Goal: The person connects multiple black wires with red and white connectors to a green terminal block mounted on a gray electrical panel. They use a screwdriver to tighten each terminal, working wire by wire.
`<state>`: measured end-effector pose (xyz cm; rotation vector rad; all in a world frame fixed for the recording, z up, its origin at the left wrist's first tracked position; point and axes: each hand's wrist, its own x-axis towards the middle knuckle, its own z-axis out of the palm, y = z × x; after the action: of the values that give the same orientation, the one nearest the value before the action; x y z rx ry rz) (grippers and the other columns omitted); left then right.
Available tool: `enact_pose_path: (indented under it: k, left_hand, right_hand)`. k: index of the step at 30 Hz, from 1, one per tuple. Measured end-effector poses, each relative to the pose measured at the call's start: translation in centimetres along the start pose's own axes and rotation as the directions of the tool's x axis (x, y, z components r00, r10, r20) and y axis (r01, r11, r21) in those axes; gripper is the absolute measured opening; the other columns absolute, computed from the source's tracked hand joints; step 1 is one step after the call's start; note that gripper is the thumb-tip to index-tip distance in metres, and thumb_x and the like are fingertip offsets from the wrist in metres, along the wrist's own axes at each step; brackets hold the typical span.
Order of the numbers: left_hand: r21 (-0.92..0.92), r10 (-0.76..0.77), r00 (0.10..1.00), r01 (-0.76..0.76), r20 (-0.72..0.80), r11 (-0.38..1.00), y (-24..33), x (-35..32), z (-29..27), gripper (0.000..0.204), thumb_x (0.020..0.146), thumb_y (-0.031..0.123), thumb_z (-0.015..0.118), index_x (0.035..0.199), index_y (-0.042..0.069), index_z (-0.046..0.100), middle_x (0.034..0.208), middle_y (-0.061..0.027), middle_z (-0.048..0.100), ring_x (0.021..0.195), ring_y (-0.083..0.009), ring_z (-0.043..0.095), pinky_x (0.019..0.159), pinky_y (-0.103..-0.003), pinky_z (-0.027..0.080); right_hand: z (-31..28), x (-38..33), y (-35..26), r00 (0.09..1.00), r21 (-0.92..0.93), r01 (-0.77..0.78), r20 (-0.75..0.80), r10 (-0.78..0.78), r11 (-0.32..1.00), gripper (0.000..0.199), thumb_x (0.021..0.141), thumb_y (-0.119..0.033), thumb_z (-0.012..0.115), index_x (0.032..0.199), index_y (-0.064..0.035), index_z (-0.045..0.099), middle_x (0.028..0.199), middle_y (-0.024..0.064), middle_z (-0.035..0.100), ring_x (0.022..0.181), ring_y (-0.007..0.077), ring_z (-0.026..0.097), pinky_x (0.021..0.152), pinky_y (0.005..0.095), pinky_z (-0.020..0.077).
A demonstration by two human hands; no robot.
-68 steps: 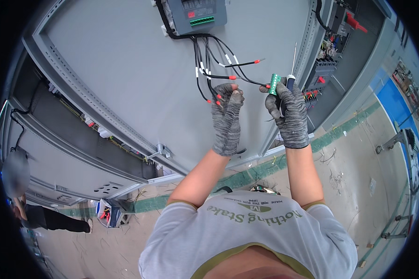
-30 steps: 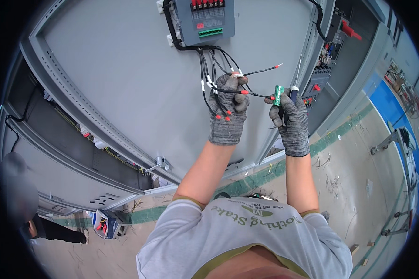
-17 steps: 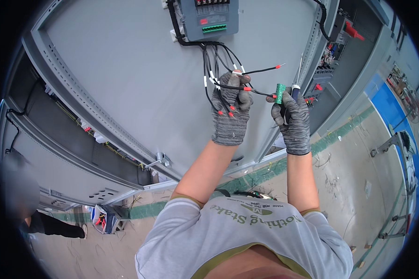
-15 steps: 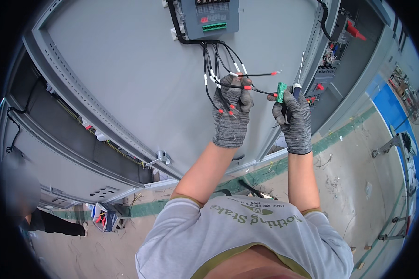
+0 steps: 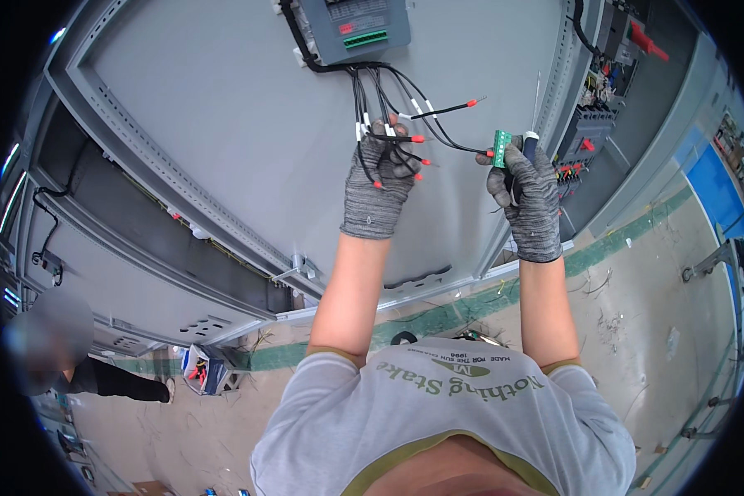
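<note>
Gloved in grey marled knit with bare fingertips, the left hand (image 5: 382, 169) is half curled among slender black wires (image 5: 440, 111); I can't tell how firmly it grips them. The right hand (image 5: 527, 190) is closed, grasping a green terminal block (image 5: 502, 150) near its fingertips and a dark-handled screwdriver (image 5: 531, 149), its thin metal blade pointing up. The block is a small ribbed bar, held right of the loose wires, one red-tipped wire meeting its left side. White sleeves band the wires, which hang below a grey box (image 5: 397, 29) on the smooth grey panel (image 5: 248, 124).
</note>
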<state>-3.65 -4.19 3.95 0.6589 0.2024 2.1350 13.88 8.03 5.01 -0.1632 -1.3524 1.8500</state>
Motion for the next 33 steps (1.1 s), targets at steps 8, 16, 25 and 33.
enact_pose_path:
  k: [8,16,25,33]
  left_hand:
    - [0.642,0.183,0.969,-0.034,-0.167,0.766,1.5,-0.4,1.3,0.024,0.086,0.015,0.066,0.103,0.002,0.056,0.082,-0.0047,0.056,0.062,-0.0121,0.053,0.049,-0.023,0.043]
    - [0.267,-0.046,0.999,0.041,0.013,0.963,0.4,-0.6,-0.1,0.026,0.084,0.014,0.069,0.107,0.009,0.060,0.090,-0.0049,0.059,0.080,-0.0146,0.058,0.059,-0.024,0.047]
    - [0.461,0.162,0.985,-0.169,0.055,0.871,-2.7,0.5,2.2,0.026,0.086,0.003,0.064,0.111,0.006,0.056,0.095,-0.0100,0.064,0.080,-0.0166,0.064,0.066,-0.026,0.055]
    - [0.563,0.198,0.979,-0.139,-0.045,0.815,-4.7,2.2,3.3,0.015,0.087,0.003,0.061,0.101,0.004,0.056,0.098,-0.0151,0.064,0.082,-0.0242,0.067,0.065,-0.029,0.058]
  right_hand:
    - [0.0,-0.1,-0.5,0.999,-0.126,-0.004,-0.039,-0.001,0.992,0.017,0.094,-0.018,0.053,0.100,-0.0021,0.054,0.083,0.0119,0.067,0.053,0.0059,0.054,0.041,0.0170,0.0388]
    - [-0.2,-0.2,-0.4,1.000,-0.117,0.007,-0.024,-0.010,0.993,0.017,0.095,-0.017,0.053,0.102,-0.0018,0.055,0.084,0.0114,0.067,0.055,0.0064,0.055,0.044,0.0171,0.0397]
    - [-0.6,0.3,0.0,0.999,-0.062,0.020,-0.047,-0.023,0.998,0.017,0.094,-0.015,0.053,0.102,-0.0012,0.056,0.085,0.0110,0.067,0.060,0.0081,0.059,0.047,0.0176,0.0442]
    - [-1.0,1.4,0.2,0.990,-0.241,-0.047,-0.138,0.014,0.969,0.020,0.091,-0.015,0.060,0.106,-0.0025,0.059,0.078,0.0036,0.062,0.055,0.0038,0.052,0.046,0.0173,0.0388]
